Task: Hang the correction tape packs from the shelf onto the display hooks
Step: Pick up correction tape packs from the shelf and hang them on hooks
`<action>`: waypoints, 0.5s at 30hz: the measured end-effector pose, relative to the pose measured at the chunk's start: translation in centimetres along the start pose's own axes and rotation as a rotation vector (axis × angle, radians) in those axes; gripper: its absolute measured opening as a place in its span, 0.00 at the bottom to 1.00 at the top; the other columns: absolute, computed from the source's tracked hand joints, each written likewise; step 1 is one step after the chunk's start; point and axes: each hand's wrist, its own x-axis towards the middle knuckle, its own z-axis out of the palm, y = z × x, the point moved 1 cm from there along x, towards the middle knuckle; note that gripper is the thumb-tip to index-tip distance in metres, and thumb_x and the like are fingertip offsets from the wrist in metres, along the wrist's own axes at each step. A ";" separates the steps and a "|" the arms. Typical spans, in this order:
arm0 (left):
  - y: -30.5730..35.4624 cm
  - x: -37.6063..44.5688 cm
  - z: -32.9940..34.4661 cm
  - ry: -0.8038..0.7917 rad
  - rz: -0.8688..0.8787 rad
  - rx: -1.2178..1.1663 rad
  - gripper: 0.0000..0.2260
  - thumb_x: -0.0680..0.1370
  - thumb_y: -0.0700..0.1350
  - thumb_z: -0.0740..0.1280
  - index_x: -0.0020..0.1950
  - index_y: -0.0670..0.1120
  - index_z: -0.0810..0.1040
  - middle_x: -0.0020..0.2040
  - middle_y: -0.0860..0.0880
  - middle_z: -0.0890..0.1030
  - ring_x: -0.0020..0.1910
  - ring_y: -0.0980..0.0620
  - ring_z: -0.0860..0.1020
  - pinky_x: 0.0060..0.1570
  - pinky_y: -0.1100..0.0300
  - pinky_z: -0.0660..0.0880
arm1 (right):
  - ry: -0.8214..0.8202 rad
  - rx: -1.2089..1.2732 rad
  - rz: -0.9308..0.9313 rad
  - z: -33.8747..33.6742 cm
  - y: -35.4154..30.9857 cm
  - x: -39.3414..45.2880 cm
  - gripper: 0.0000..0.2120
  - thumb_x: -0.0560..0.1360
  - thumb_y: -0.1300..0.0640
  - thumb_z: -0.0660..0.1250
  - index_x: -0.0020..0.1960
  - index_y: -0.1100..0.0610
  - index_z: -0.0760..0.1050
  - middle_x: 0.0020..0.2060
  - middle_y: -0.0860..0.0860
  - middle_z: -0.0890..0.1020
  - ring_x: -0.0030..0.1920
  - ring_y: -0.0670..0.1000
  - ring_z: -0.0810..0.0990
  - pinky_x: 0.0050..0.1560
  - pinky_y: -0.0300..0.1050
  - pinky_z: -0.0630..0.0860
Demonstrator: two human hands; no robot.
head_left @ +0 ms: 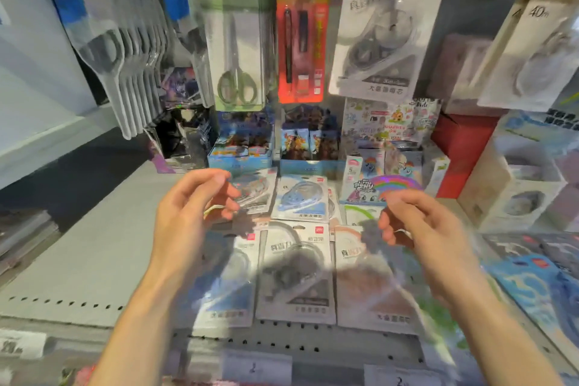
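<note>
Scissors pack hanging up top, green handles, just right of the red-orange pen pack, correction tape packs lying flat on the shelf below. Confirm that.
One point is wrong. In the head view the scissors pack hangs just left of the red-orange pen pack, not right of it. The rest holds: green handles, and correction tape packs lying flat on the shelf below.

"40m" stands on the hanging pack [529, 41] far right of the scissors pack [237, 50]. "My Little Pony" marks the rainbow box [380, 188] below it. The shelf-edge tags [257, 368] read "2".
</note>
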 end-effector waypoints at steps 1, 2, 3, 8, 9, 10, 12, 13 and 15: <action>-0.3 0.7 -1.4 0.002 -0.021 0.000 0.08 0.81 0.37 0.66 0.46 0.45 0.83 0.36 0.47 0.83 0.33 0.51 0.79 0.33 0.64 0.76 | 0.013 -0.011 -0.001 1.3 0.3 0.1 0.06 0.82 0.63 0.66 0.47 0.58 0.80 0.30 0.52 0.82 0.27 0.47 0.76 0.32 0.36 0.77; -0.4 1.5 -2.8 0.006 -0.044 0.004 0.07 0.81 0.37 0.65 0.47 0.44 0.82 0.35 0.47 0.83 0.33 0.52 0.79 0.33 0.64 0.76 | 0.023 -0.021 0.002 2.7 0.5 0.1 0.06 0.82 0.63 0.65 0.48 0.59 0.80 0.30 0.51 0.82 0.26 0.47 0.76 0.32 0.36 0.77; -0.5 2.3 -4.2 0.008 -0.062 0.011 0.07 0.81 0.36 0.65 0.47 0.42 0.81 0.35 0.48 0.83 0.32 0.52 0.79 0.32 0.64 0.75 | 0.032 -0.027 0.008 4.2 0.8 0.2 0.06 0.82 0.63 0.65 0.49 0.60 0.80 0.29 0.51 0.82 0.26 0.46 0.76 0.32 0.35 0.77; -0.2 6.5 -10.2 0.009 -0.135 0.045 0.06 0.81 0.35 0.65 0.46 0.41 0.80 0.31 0.51 0.83 0.28 0.56 0.78 0.30 0.67 0.75 | 0.034 -0.021 0.036 11.1 2.0 1.2 0.04 0.81 0.63 0.65 0.49 0.61 0.79 0.28 0.51 0.82 0.26 0.46 0.76 0.32 0.34 0.77; -0.2 7.5 -11.2 0.001 -0.144 0.081 0.07 0.80 0.35 0.65 0.46 0.41 0.81 0.30 0.51 0.83 0.28 0.57 0.78 0.30 0.68 0.75 | 0.035 -0.020 0.039 12.3 2.3 1.5 0.04 0.81 0.63 0.65 0.48 0.60 0.78 0.28 0.51 0.82 0.26 0.46 0.76 0.33 0.34 0.77; -0.4 8.4 -12.1 -0.021 -0.145 0.137 0.07 0.80 0.35 0.66 0.45 0.42 0.81 0.31 0.51 0.83 0.29 0.57 0.79 0.31 0.68 0.75 | 0.032 -0.029 0.043 13.4 2.5 1.8 0.05 0.81 0.64 0.65 0.48 0.60 0.78 0.28 0.51 0.82 0.26 0.46 0.76 0.33 0.35 0.77; -0.8 10.2 -13.5 -0.077 -0.148 0.263 0.07 0.80 0.36 0.67 0.44 0.42 0.82 0.32 0.51 0.84 0.30 0.58 0.80 0.33 0.68 0.76 | 0.012 -0.046 0.054 15.4 3.1 2.6 0.05 0.81 0.64 0.65 0.48 0.61 0.78 0.28 0.52 0.82 0.26 0.47 0.75 0.32 0.35 0.77; -1.2 11.0 -13.9 -0.112 -0.149 0.317 0.07 0.80 0.36 0.68 0.45 0.42 0.82 0.33 0.51 0.84 0.31 0.59 0.80 0.33 0.69 0.76 | -0.003 -0.043 0.061 16.3 3.3 3.0 0.05 0.82 0.65 0.65 0.49 0.63 0.78 0.27 0.52 0.81 0.26 0.48 0.75 0.32 0.35 0.77; -2.3 12.6 -14.2 -0.212 -0.133 0.445 0.05 0.80 0.36 0.69 0.45 0.42 0.83 0.35 0.48 0.84 0.31 0.59 0.80 0.35 0.68 0.76 | -0.038 -0.054 0.067 17.8 3.7 4.0 0.05 0.82 0.66 0.65 0.48 0.63 0.78 0.28 0.52 0.82 0.26 0.49 0.75 0.31 0.37 0.77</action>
